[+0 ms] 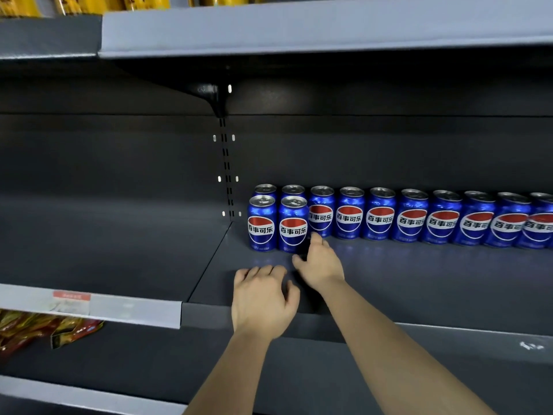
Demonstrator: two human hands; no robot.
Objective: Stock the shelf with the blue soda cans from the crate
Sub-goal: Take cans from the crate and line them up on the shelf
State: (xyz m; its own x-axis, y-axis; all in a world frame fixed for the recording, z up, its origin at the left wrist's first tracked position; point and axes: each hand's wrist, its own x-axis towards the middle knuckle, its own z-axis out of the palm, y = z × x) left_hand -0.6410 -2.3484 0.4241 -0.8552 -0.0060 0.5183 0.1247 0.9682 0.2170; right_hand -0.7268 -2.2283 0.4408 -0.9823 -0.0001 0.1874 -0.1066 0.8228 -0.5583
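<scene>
Front blue can (293, 227) just L of R grip (321, 265); L grip (263, 298) below; both slack, empty.

- pretty clearly a shop aisle, grocery type
- dark metal shelving (419, 280) hung on a slotted upright (226, 175), standard retail kit
- blue soda cans (380, 217) lined up labels out, 2 deep at the left end
- price strip (134, 313) with a red tag (71, 295) along a shelf edge
- yellow cans (143, 1) stocked above, red-and-gold snack packets (45, 327) below left
</scene>
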